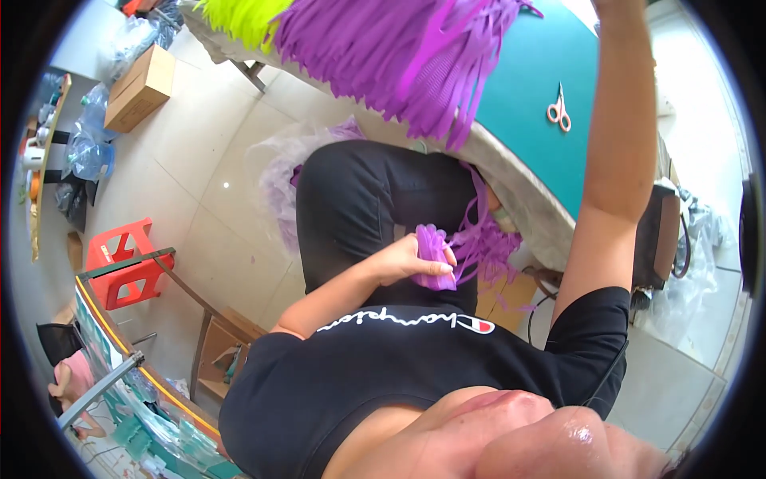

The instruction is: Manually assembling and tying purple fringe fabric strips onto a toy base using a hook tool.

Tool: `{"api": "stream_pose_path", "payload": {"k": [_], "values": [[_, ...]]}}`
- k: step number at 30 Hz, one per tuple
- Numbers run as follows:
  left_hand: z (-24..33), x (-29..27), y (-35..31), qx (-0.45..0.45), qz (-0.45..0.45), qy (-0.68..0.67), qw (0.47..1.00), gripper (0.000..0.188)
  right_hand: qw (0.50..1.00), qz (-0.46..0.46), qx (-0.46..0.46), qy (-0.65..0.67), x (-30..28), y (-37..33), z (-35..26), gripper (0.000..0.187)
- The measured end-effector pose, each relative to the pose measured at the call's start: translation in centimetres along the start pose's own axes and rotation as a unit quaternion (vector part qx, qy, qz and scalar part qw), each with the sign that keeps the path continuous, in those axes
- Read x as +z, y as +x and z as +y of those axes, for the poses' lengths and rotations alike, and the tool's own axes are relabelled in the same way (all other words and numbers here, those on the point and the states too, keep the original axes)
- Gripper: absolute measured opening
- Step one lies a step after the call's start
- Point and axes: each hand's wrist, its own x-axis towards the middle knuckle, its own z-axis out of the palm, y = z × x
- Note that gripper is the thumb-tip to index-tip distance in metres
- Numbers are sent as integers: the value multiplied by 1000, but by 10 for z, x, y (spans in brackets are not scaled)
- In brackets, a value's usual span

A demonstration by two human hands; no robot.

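Left grip (396,262): closed around a purple bundle (431,241), thumb laid across it, held over the black trousers (343,199). Loose purple strips (491,249) lie just right of the bundle. Right grip: beyond the upper edge of view; state cannot be told. The right forearm (616,152) extends upward across the right end of the worktop (527,144). Noted on the worktop: 1 purple heap (383,56) overhanging the edge, lime strips (239,22) at its left, 1 pair of scissors (560,113) lying apart at right. At far left: 1 red stool (124,275), 1 carton (142,89).
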Motion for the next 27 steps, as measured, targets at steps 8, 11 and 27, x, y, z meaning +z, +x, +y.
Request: {"api": "stream_pose_path", "payload": {"k": [8,11,27], "values": [[7,-17,0,-2,37,-36,999,28,914,-48,57,-399,-74,134,193,18],[21,-17,-2,9,43,-63,997,31,713,-58,72,-695,-119,138,191,24],[44,4,-9,158,186,-139,960,49,951,-122,271,-85,-46,-370,25,14]]}}
